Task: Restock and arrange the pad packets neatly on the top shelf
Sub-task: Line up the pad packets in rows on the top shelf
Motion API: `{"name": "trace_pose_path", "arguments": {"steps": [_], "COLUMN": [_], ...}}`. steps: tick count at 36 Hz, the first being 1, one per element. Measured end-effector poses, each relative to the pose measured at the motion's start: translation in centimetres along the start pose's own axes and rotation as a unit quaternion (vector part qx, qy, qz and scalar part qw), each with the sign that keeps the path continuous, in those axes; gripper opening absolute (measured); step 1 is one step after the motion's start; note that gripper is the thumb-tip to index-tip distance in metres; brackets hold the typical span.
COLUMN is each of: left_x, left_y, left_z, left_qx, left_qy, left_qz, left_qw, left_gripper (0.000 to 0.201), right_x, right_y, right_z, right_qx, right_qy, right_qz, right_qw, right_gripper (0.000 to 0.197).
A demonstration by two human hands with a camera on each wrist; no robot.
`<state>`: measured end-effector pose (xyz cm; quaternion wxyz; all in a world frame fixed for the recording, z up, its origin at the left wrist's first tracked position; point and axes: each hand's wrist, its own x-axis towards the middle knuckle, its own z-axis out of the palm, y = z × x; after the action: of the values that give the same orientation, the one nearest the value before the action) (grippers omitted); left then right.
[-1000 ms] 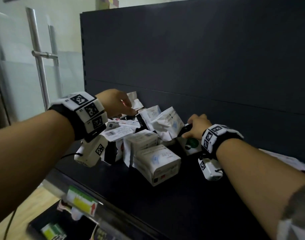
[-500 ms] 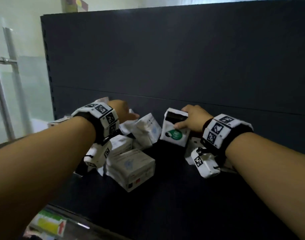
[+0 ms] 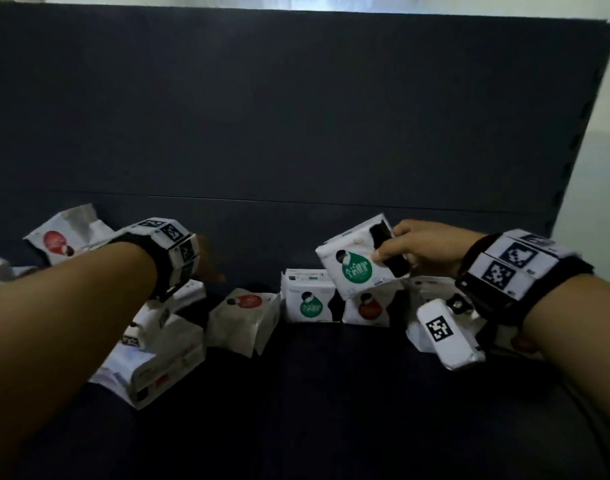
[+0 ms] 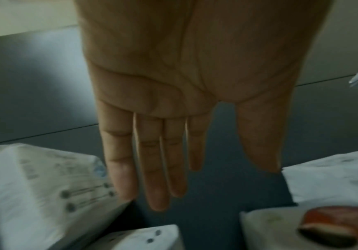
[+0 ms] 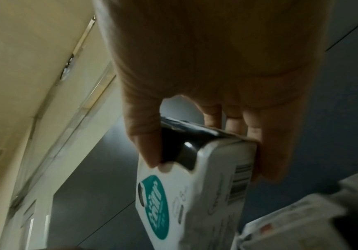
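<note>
My right hand (image 3: 397, 249) (image 5: 206, 162) grips a white pad packet with a green round logo (image 3: 355, 266) (image 5: 174, 208), thumb on its front, fingers behind, and holds it tilted above the shelf. Under it stand a green-logo packet (image 3: 308, 299) and a red-logo packet (image 3: 367, 308) against the back panel. My left hand (image 3: 210, 261) (image 4: 195, 177) hovers flat with straight fingers and holds nothing, above a gap between packets. A red-logo packet (image 3: 244, 318) lies to its right, a large white packet (image 3: 161, 362) below my left wrist, and another red-logo one (image 3: 59, 239) at the far left.
The dark shelf board (image 3: 331, 410) runs toward me in front of the packets. The dark back panel (image 3: 296, 116) rises behind them. More white packets (image 3: 431, 289) lie behind my right wrist. A pale wall (image 3: 601, 150) shows past the panel's right edge.
My right hand has lifted the green-logo packet and carried it right, over the standing packets. My left hand has left the pile and straightened out. The view has swung to the right.
</note>
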<state>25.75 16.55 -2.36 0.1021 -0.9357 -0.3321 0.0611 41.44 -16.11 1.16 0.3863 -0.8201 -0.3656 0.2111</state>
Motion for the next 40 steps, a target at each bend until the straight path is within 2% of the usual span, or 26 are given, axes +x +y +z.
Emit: {"name": "trace_pose_path", "arguments": {"steps": [3,7,10,11,15,17,21,23,27,31,36,40], "left_x": [-3.0,-3.9,-3.7,-3.8,-3.7,-3.6,-4.2,-4.7,-5.8,-7.3,-8.7,-10.1], "left_y": [3.7,6.6,7.6,7.9,9.2,9.7,10.2,10.1,9.0,7.7,7.1,8.1], "left_z": [-1.9,-2.4,-1.2,-0.8,0.7,1.1,0.2,-0.9,-3.1,-4.8,-5.0,-4.5], "left_qx": [-0.041,-0.060,-0.047,-0.041,-0.014,0.007,0.001,-0.037,-0.110,-0.145,-0.186,-0.209], "left_qy": [-0.034,-0.057,-0.086,-0.097,-0.090,-0.078,-0.068,-0.067,0.006,0.109,0.187,0.250], "left_qz": [0.050,0.046,0.039,0.033,0.009,-0.006,-0.040,-0.058,-0.096,-0.091,-0.029,0.050], "left_qw": [0.997,0.996,0.994,0.994,0.996,0.997,0.997,0.995,0.989,0.979,0.964,0.944], "left_gripper": [0.062,0.071,0.071,0.073,0.105,0.105,0.093,0.095,0.100,0.103,0.115,0.117], "right_x": [-1.0,-2.0,-2.1,-2.1,-2.2,-2.2,-1.5,-0.8,0.9,2.5,3.8,4.5], "right_y": [2.0,3.5,4.5,4.8,5.4,5.5,5.5,5.4,4.7,3.9,3.1,3.0], "right_z": [-1.8,-3.0,-3.3,-3.4,-3.3,-3.0,-1.1,0.4,3.8,6.6,8.4,9.1], "right_qx": [-0.006,-0.025,-0.026,-0.030,-0.046,-0.043,-0.018,-0.012,-0.016,-0.064,-0.146,-0.208], "right_qy": [0.029,0.035,0.027,0.031,0.052,0.048,0.037,0.030,-0.002,-0.025,-0.010,-0.027], "right_qz": [0.011,0.037,0.051,0.050,0.046,0.042,0.013,0.008,0.020,0.033,0.043,0.013], "right_qw": [0.999,0.998,0.998,0.998,0.997,0.997,0.999,0.999,1.000,0.997,0.988,0.978], "right_gripper": [0.021,0.033,0.061,0.064,0.037,0.030,0.033,0.046,0.064,0.075,0.091,0.083]}}
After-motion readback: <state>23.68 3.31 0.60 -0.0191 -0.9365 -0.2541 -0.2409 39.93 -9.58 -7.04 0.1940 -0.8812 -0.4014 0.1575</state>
